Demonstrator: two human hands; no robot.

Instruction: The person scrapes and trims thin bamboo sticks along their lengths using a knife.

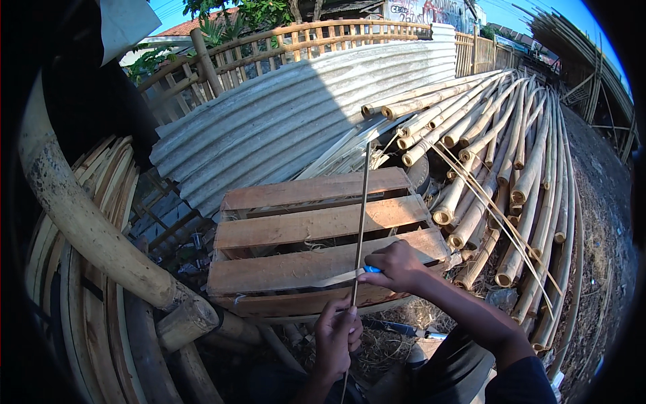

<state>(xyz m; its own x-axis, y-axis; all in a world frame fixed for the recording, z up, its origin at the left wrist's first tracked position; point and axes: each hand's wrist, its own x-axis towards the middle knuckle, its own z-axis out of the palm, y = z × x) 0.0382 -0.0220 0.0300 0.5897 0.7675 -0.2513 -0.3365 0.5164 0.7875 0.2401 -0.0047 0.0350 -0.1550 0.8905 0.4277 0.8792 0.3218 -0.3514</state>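
My left hand [338, 337] is closed around the lower part of a thin, dark bamboo strip [364, 209], which stands nearly upright in front of me. My right hand [397, 268] grips a knife [335, 279] by its blue handle, a little above the left hand. The pale blade points left and crosses the strip, apparently touching it. Behind both hands lies a wooden crate [306, 232] with broad reddish slats on top. A few thin shavings rest on the slats.
Long bamboo poles [531, 168] are piled at the right, with thin split strips [494, 212] across them. Corrugated sheeting [269, 128] leans on a bamboo fence [323, 40] behind the crate. A thick bamboo beam [101, 229] and split bamboo lengths [97, 330] stand close at the left.
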